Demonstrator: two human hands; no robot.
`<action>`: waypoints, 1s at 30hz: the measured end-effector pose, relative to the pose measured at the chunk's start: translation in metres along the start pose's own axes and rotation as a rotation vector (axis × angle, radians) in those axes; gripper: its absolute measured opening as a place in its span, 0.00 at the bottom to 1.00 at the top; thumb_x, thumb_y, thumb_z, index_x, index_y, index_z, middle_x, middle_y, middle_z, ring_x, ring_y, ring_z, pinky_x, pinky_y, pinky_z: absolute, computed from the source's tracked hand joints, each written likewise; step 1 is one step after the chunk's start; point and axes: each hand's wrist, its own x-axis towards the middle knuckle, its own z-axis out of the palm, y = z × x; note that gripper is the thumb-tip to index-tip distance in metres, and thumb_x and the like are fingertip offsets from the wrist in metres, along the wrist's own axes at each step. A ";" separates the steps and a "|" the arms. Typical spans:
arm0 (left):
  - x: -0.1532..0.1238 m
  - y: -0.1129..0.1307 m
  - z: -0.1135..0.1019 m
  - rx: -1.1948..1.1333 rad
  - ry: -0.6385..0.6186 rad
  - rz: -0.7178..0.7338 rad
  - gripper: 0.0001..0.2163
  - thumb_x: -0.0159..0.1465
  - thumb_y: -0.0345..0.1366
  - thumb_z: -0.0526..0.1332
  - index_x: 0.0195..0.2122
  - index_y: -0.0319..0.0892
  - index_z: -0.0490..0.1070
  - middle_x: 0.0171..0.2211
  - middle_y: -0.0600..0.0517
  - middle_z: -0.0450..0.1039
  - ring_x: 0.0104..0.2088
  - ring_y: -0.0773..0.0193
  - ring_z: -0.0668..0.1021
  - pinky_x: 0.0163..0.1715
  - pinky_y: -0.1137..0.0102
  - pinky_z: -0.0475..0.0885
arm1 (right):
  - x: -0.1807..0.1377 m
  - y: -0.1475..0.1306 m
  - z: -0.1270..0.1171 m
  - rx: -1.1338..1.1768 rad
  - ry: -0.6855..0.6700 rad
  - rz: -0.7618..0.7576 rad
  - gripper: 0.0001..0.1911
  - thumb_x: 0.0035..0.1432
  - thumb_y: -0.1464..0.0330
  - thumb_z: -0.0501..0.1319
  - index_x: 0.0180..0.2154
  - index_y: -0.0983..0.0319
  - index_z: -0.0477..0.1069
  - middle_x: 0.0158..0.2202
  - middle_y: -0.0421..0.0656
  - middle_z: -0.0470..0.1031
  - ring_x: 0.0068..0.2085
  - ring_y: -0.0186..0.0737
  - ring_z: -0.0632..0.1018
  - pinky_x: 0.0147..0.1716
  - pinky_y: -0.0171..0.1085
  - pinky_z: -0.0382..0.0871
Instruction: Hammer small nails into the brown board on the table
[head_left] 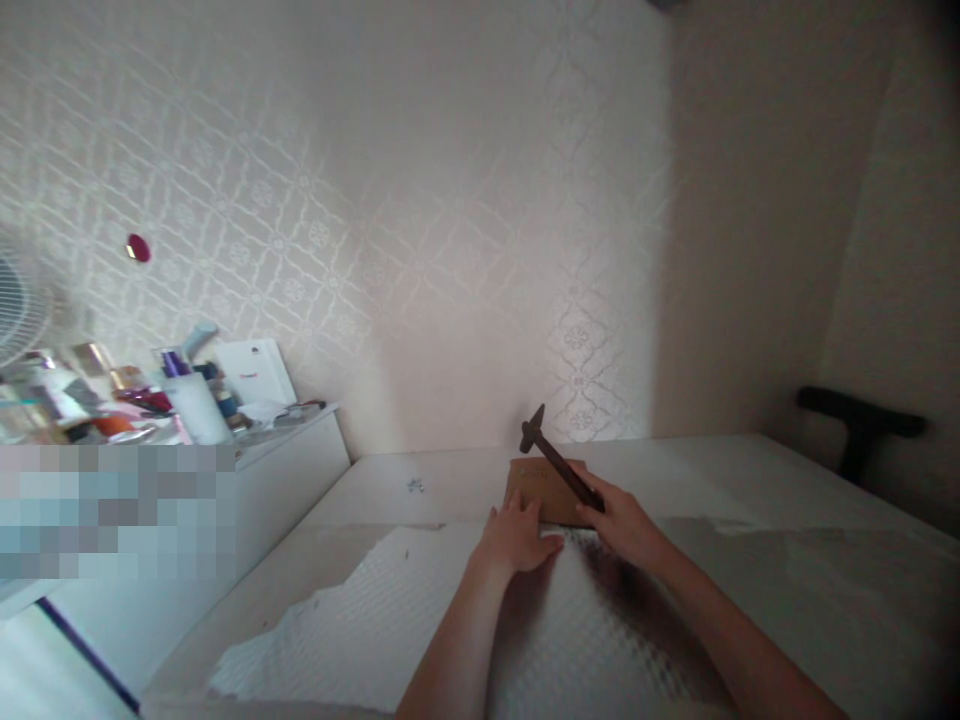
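Bare forearms come up from six o'clock, crossing a white textured sheet [360,630] that is spread over the near part of the pale counter [750,470]. Its left edge looks ragged.

At the far edge of the sheet, the left hand [517,535] lies palm down. Its fingers [525,505] are stretched out flat and close together, and their tips rest on the near edge of a small brown board [541,488]. The board lies flat on the counter, at about twelve o'clock from the hands.

The right hand [622,520] is just beside the left, at its three o'clock. Its fingers are curled tight around the handle of a dark hammer [559,462]. The handle slants up toward eleven o'clock, so the hammer head [532,432] stands above the board's far left corner. Whether the head touches the board I cannot tell.

Some small metal bits [415,485] lie on the counter at nine o'clock from the board, well apart from it.

A white cabinet [292,470] stands at nine o'clock of the view. It is crowded with bottles and a white cup [196,405], with a fan [19,300] behind them. A red dot [138,247] sits on the patterned wall [450,200] above. A black armrest [859,412] shows at three o'clock.
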 end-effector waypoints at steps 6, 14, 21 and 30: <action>-0.002 0.000 -0.002 -0.009 0.019 0.002 0.33 0.61 0.50 0.53 0.64 0.39 0.55 0.66 0.37 0.51 0.64 0.43 0.59 0.60 0.49 0.55 | -0.001 -0.004 -0.007 0.033 -0.084 0.152 0.38 0.48 0.69 0.54 0.63 0.62 0.58 0.23 0.36 0.74 0.19 0.36 0.72 0.21 0.34 0.68; -0.001 0.000 -0.001 0.015 0.024 0.000 0.32 0.61 0.50 0.54 0.64 0.38 0.56 0.65 0.37 0.53 0.63 0.44 0.61 0.60 0.50 0.57 | -0.003 -0.015 -0.011 0.126 -0.118 0.185 0.39 0.46 0.69 0.54 0.62 0.64 0.60 0.17 0.33 0.68 0.12 0.30 0.63 0.12 0.30 0.54; -0.002 0.000 -0.002 -0.003 0.027 0.005 0.31 0.61 0.49 0.54 0.64 0.41 0.56 0.64 0.39 0.56 0.62 0.45 0.62 0.60 0.51 0.57 | -0.004 -0.012 -0.007 0.144 -0.186 0.173 0.38 0.46 0.69 0.55 0.62 0.62 0.61 0.21 0.35 0.72 0.13 0.30 0.64 0.12 0.30 0.56; -0.001 0.000 -0.002 0.011 0.034 0.011 0.31 0.61 0.49 0.54 0.63 0.38 0.58 0.63 0.36 0.56 0.62 0.42 0.63 0.58 0.52 0.61 | -0.004 -0.012 -0.008 0.181 -0.201 0.188 0.39 0.45 0.70 0.54 0.62 0.62 0.60 0.18 0.34 0.71 0.12 0.31 0.64 0.11 0.30 0.55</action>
